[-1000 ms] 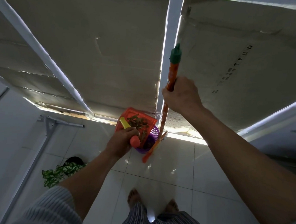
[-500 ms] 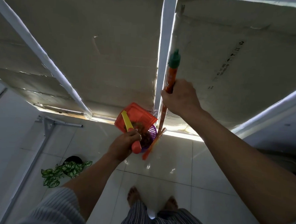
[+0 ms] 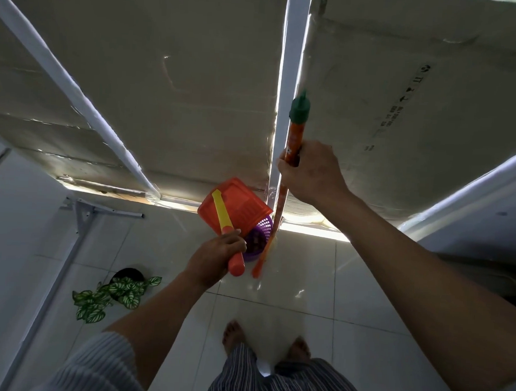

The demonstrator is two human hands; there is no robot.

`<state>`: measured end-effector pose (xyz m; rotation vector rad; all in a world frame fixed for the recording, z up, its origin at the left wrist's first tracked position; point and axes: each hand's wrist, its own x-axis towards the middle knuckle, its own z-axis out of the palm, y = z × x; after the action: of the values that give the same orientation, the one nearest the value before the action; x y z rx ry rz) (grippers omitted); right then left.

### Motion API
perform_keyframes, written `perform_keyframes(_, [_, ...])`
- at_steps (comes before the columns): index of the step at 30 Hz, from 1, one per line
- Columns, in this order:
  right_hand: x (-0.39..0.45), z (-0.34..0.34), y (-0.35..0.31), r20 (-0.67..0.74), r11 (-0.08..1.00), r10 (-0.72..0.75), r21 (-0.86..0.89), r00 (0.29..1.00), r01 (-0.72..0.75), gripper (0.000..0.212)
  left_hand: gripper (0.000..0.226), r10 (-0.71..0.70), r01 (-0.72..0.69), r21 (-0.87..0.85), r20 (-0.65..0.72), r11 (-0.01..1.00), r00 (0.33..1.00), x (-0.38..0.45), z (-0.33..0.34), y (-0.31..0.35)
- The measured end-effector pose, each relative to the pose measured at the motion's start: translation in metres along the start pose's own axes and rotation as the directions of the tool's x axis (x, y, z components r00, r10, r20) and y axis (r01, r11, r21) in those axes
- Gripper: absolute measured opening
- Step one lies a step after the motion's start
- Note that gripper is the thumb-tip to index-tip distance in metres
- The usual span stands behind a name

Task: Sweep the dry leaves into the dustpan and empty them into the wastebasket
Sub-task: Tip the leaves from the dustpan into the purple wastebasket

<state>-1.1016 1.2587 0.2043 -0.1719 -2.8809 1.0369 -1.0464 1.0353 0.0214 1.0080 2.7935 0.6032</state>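
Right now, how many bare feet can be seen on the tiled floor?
2. One foot stands left of centre near the bottom, the other foot just right of it; striped trousers hide both heels.

Daylight is leaking in through a bright strip under the cardboard wall (image 3: 196,87) ahead of me and glaring off the glossy floor tiles (image 3: 300,275). My arms are staying in dim shade. The wide lens is bending the white posts (image 3: 68,74) outward at the edges.

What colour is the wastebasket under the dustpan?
Purple, seen in the head view: the wastebasket sits below the orange dustpan.
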Motion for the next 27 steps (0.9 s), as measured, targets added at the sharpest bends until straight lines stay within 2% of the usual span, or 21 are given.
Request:
perform_keyframes(5, [0.002,0.009,0.002,0.02,1.0,-0.012,0.03,1.0,0.011,0.01,0.043,-0.012,0.012,-0.008,-0.001,1.0,1.0,0.001,-0.002,-0.005])
perform_keyframes(15, [0.011,0.02,0.004,0.028,0.999,0.007,0.04,1.0,-0.008,0.015,0.045,0.04,-0.042,0.069,0.025,0.997,0.999,-0.005,-0.003,-0.005])
perform_keyframes(20, [0.012,0.025,0.007,0.032,0.999,0.012,0.039,0.999,-0.013,0.019,0.044,0.014,-0.016,0.068,0.017,0.998,1.0,-0.005,-0.004,-0.008])
perform_keyframes(27, [0.017,0.028,0.007,0.035,0.998,0.024,0.054,0.999,-0.026,0.019,0.037,-0.078,0.078,-0.034,0.001,0.996,0.997,0.002,-0.005,-0.023])
